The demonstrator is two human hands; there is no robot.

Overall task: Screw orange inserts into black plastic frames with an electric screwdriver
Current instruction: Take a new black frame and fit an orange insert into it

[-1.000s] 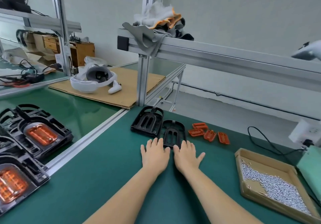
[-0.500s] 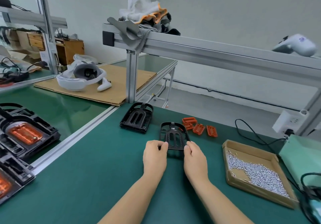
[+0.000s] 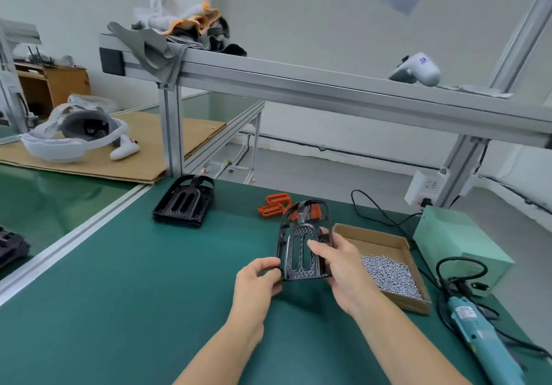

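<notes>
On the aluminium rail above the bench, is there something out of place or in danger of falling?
Yes. A heap of rags lies on the rail, one grey cloth hanging over its edge. Further right, a white controller rests loose on the narrow rail. Either might slip down.

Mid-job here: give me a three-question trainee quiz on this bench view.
1. True or false: both hands grip the raised black frame.
2. The screws lie in: A) cardboard tray B) green box C) bare mat.
3. Fill in: the electric screwdriver lies to the person's ____ side.

Key: 1 true, left hand and right hand hold it off the mat; 2 A; 3 right.
</notes>
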